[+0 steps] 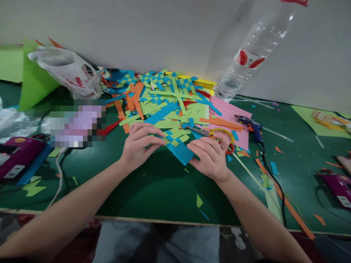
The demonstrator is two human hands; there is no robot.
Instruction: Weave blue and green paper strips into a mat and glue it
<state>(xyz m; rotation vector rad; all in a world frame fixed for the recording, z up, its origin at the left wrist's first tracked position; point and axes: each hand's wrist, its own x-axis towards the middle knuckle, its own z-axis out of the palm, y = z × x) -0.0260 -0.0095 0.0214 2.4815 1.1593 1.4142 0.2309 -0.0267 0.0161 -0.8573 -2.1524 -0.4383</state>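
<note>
Between my hands is a woven paper piece (179,150), a blue sheet with green strips laced through its upper left part. My left hand (141,143) pinches its woven end between thumb and fingers. At the lower right, the fingers of my right hand (210,153) close on the plain blue end. A pair of scissors (202,131) with yellow and red handles lies just behind my right hand, which partly covers the handles. Beyond the piece spreads a pile of green, blue and orange paper strips (164,109), with several finished blue-green woven pieces (157,78) at its back.
A clear plastic bottle (246,67) leans against the wall. On the right lie a blue glue gun (255,131) with a black cord and a pink sheet (233,109). A phone (79,126), a plastic-bagged cup (70,71) and a purple box (20,157) stand left.
</note>
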